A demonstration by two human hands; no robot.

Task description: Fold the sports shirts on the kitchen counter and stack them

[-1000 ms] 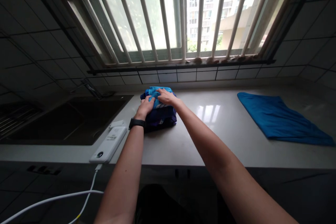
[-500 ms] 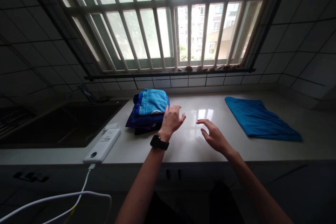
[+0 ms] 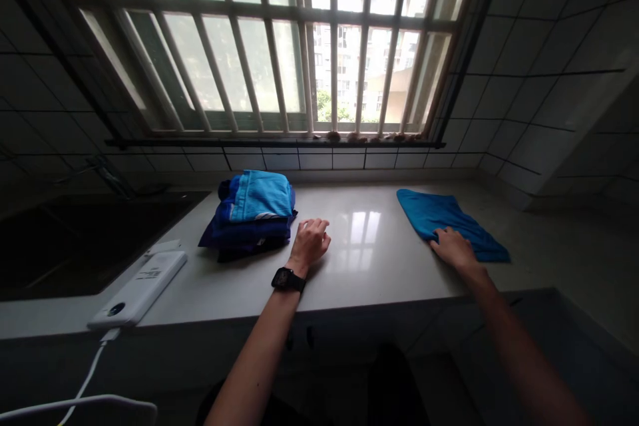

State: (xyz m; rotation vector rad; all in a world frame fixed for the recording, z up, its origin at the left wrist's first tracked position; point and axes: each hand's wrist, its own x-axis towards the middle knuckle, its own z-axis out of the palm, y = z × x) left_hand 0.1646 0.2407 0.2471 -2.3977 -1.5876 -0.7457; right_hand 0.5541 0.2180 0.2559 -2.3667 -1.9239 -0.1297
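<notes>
A folded teal-blue cloth garment (image 3: 429,208) lies flat on the right half of the counter; its exact kind does not show. My right hand (image 3: 453,247) is at its front edge, thumb and fingers closed on the fabric. Left of it, my left hand (image 3: 310,239) is over the counter with loosely curled, parted fingers and nothing in it. A dark watch (image 3: 288,279) is on that wrist. Just left of this hand sits a stack of folded clothes, with a light blue garment (image 3: 264,193) on top and dark navy ones (image 3: 239,234) beneath.
The white counter (image 3: 359,286) runs below a barred window (image 3: 269,46). At the left are a dark sink (image 3: 100,239) with a faucet (image 3: 107,173) and a white power bank (image 3: 142,286) with a cable (image 3: 90,369) hanging over the front edge. A tiled wall closes the right side.
My right hand has moved right from the bare counter onto the teal garment and taken its front edge. My left hand has come slightly nearer, away from the stack. The view has swung right.
</notes>
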